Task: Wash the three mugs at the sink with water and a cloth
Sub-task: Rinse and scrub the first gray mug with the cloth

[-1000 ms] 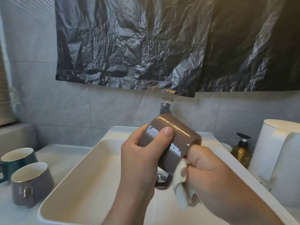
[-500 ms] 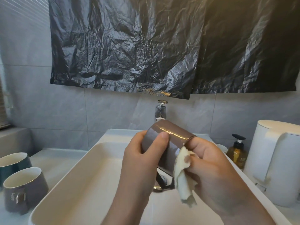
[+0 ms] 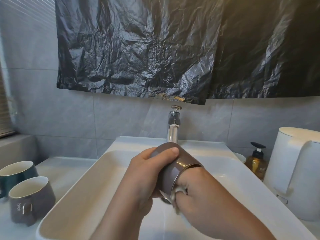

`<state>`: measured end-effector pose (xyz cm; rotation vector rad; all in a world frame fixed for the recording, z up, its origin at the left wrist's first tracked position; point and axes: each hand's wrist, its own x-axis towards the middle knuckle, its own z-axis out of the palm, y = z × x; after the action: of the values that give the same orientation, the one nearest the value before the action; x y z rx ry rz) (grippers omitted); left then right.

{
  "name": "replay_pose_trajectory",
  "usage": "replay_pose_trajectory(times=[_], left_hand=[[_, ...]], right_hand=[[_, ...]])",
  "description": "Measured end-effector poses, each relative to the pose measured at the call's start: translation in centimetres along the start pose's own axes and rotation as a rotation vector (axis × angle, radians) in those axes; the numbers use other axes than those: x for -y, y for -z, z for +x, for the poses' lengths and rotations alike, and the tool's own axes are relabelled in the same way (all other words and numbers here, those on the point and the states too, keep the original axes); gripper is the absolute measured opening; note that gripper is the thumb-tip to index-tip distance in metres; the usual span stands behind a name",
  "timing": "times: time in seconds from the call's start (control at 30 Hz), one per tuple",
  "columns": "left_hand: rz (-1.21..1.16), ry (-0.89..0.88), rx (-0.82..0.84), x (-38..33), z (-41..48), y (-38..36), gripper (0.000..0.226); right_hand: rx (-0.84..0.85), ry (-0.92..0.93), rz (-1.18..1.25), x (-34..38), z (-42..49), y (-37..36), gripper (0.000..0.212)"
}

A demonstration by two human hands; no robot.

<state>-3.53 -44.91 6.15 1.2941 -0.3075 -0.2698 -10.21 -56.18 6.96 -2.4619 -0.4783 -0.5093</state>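
Observation:
Over the white sink (image 3: 72, 193) my left hand (image 3: 145, 172) grips a glossy brown mug (image 3: 180, 168) lying on its side, mouth turned right. My right hand (image 3: 199, 187) has its fingers pushed into the mug's mouth, holding a pale cloth (image 3: 178, 190) of which only a small edge shows at the rim. On the counter at the left stand a grey mug (image 3: 31, 200) with a gold rim and, behind it, a dark green mug (image 3: 19, 174), both upright.
A chrome tap (image 3: 174, 129) rises behind the sink; no water shows. At the right stand an amber soap pump bottle (image 3: 256, 161), a white kettle (image 3: 294, 172) and a small white cup (image 3: 240, 157). Black plastic sheeting (image 3: 173, 49) hangs on the tiled wall.
My right hand has pushed the cloth from the mug's rim into the mug, so most of the cloth is now hidden. The mug has dropped lower over the sink.

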Motion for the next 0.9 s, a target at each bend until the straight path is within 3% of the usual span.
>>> replay_pose_trajectory(times=[0.07,0.17,0.27,0.37,0.5,0.63,0.67,0.73,0.83,0.9], left_hand=[[-0.068,-0.047,-0.04,0.2,0.0,-0.4,0.031],[-0.184,-0.109,-0.051,0.3,-0.2,-1.2,0.018],[-0.254,-0.184,-0.056,0.4,-0.5,-1.7,0.024],[-0.299,-0.257,-0.084,0.2,-0.5,-1.7,0.026],[-0.369,-0.284,-0.145,0.1,-0.2,-1.0,0.029],[-0.39,-0.298,-0.152,0.5,0.0,-1.0,0.034],[-0.376,-0.304,-0.124,0.6,-0.1,-1.3,0.037],[-0.331,-0.32,-0.07,1.1,-0.4,-2.0,0.046],[-0.299,-0.347,-0.069,1.4,-0.6,-2.7,0.053],[-0.312,-0.378,-0.108,1.3,-0.6,-2.6,0.055]], right_hand=[[-0.071,0.002,0.131,0.0,0.3,-0.6,0.032],[-0.11,-0.202,0.497,-1.2,-0.9,-0.4,0.026],[-0.082,-0.289,0.756,-0.9,-1.0,0.2,0.022],[-0.048,-0.261,1.098,-0.7,-0.4,0.5,0.037],[0.038,-0.103,1.033,-0.8,-0.2,0.5,0.042],[0.007,-0.082,1.063,0.0,-0.3,0.5,0.038],[-0.021,-0.116,1.056,-0.1,-0.3,0.4,0.032],[-0.122,-0.247,1.01,-0.6,-0.7,0.7,0.039],[-0.093,-0.335,1.077,-1.9,-0.9,0.7,0.025],[-0.043,-0.317,1.153,-1.7,-0.8,1.0,0.041]])
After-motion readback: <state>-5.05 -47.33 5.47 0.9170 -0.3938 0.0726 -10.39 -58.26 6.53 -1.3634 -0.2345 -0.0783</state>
